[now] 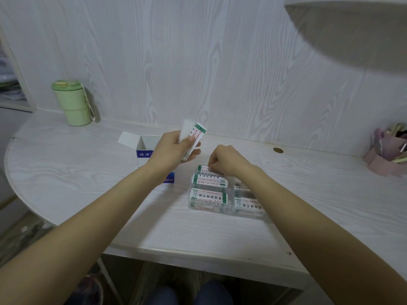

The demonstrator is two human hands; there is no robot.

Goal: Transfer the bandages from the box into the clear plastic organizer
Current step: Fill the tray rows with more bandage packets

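A white and blue bandage box [146, 154] stands open on the table, its flap tilted back to the left. Just right of it, my left hand [174, 148] grips a small stack of wrapped bandages [195, 134], held upright above the table. The clear plastic organizer [229, 213] lies in front of my right hand and holds several wrapped bandages [209, 195] in its compartments. My right hand [224, 160] hovers over the organizer's far left compartment, fingers curled down and pinching a bandage [204, 169] that lies there.
A green lidded cup [71, 102] stands at the back left by the wall. A pink holder with pens [387, 154] sits at the far right. A round brass grommet [278, 150] is set in the white table [77, 177]. The table's front edge runs just below my forearms.
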